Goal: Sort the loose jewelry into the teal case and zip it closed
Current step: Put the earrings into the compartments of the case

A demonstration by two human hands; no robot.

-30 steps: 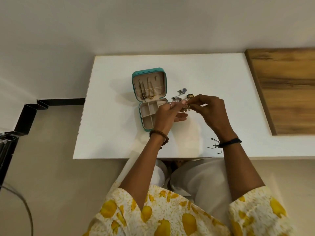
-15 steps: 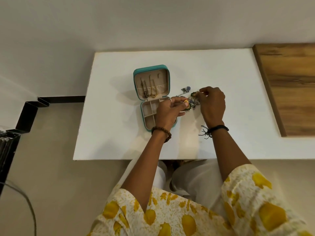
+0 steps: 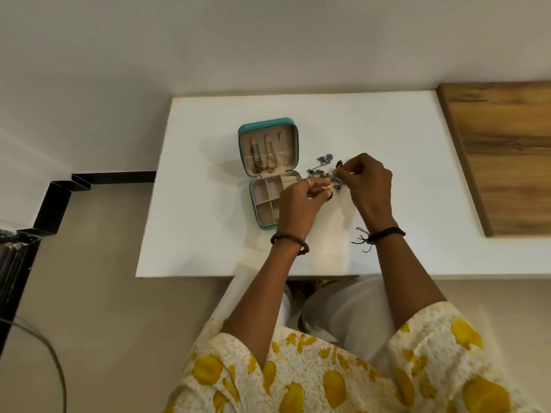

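Observation:
The teal case (image 3: 243, 150) lies open on the white table (image 3: 387, 135), lid flat toward the wall with gold chains hanging inside, its divided beige tray nearer me. A tangle of loose jewelry (image 3: 323, 169), blue and dark beaded pieces, lies just right of the case. My left hand (image 3: 299, 204) covers the tray's right edge and pinches a small gold piece at the tangle's near side. My right hand (image 3: 368, 186) pinches a dark piece at the tangle's right end. Both hands hold parts of the same cluster.
A wooden board (image 3: 504, 156) covers the table's right end. A black metal frame (image 3: 53, 204) stands on the floor to the left. My lap and yellow-patterned sleeves (image 3: 298, 380) fill the near edge below the table.
My right hand moved from close beside the left out to the tangle's right end. The left hand kept its pinch over the tray's edge. The view shifted slightly.

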